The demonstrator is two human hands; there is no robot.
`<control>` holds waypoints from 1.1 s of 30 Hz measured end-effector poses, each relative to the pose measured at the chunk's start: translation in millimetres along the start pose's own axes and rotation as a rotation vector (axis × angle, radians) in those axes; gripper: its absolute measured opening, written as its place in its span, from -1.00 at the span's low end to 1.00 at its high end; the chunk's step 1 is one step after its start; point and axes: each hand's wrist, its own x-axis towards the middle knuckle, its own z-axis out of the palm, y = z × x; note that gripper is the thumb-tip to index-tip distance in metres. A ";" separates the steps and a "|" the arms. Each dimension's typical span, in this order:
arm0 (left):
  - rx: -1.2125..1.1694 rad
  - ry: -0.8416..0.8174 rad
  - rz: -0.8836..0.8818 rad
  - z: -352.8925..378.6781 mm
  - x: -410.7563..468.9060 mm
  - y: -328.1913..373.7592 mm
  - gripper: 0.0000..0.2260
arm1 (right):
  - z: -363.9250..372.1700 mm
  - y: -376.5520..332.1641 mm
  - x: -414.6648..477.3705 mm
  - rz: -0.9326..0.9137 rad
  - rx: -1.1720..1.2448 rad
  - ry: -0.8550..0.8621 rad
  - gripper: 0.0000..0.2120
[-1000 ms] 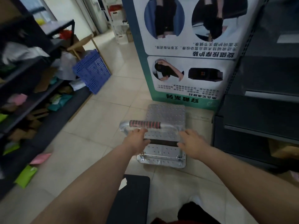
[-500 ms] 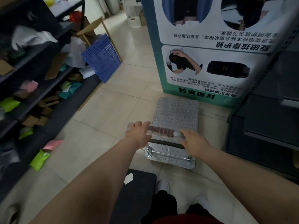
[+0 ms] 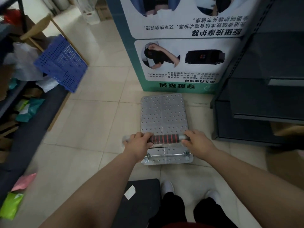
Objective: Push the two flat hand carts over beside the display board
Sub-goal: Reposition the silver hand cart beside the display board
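Two hands wrap the handle (image 3: 164,139), left hand (image 3: 139,145) and right hand (image 3: 199,143) flanking its ribbed foam middle; the stiff metal cart (image 3: 162,112) looks light, probably rolls freely.

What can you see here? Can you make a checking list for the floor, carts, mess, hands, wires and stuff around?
Surface: pale tiled floor.
Job's things: silver cart, front edge close to the display board; dark flat slab by the feet, possibly the second cart.
Clutter: blue basket, pink packet, green packet at left.
Grippers: left hand and right hand both grip the cart handle.
Cables: nothing seen.
Surroundings: dark shelves left, dark shelf unit right.
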 end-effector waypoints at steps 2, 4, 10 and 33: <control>0.000 -0.009 0.005 1.2 -0.6 1.4 -0.69 | -0.9 0.9 -1.0 -0.001 -0.015 -0.012 -0.74; -0.016 0.008 -0.006 6.5 -6.5 4.8 -0.70 | -0.9 2.5 -5.2 -0.005 -0.037 -0.014 -0.75; -0.017 -0.038 -0.027 8.6 -14.1 23.6 -0.71 | -9.2 14.3 -16.3 -0.016 -0.064 -0.047 -0.75; -0.022 -0.058 0.006 27.4 -17.4 152.8 -0.75 | -61.6 123.7 -53.6 0.013 -0.062 -0.028 -0.80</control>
